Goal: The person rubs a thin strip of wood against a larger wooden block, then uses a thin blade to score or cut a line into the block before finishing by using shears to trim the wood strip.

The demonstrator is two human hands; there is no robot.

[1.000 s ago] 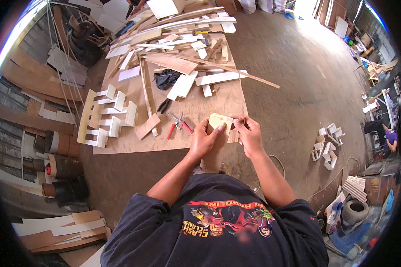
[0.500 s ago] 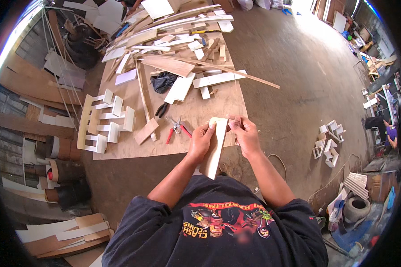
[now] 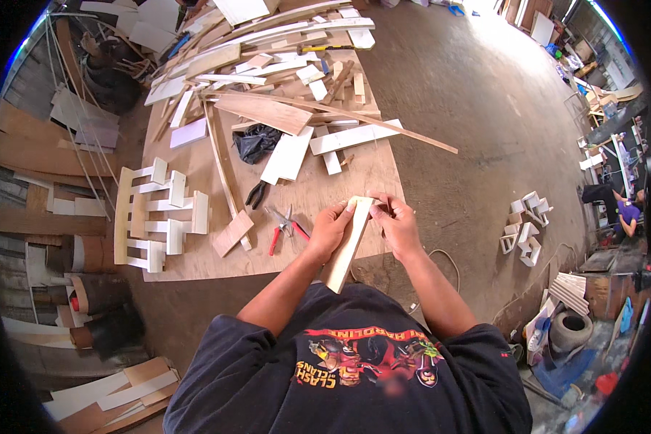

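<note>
Gripping the pale, long, narrow wooden board (image 3: 349, 244), the left hand (image 3: 330, 228) wraps its left edge near the upper end, thumb on the face. The board slants by the near edge of the tan plywood worktable (image 3: 224, 265), its lower end close to the shirt. It looks light, stiff and dry, unlikely to slip or snap; the two long edges seem the best hold, though they may carry splinters. The right hand (image 3: 398, 228) bends its fingertips at the upper right edge; whether they pinch anything I cannot tell. Compared with half a second ago, the white-and-cream slatted wooden piece (image 3: 174, 236) sits lower and farther left in view, the red-handled metal pliers (image 3: 287, 224) lower, probably through a head movement, and the board's lower end lies slightly more leftward
</note>
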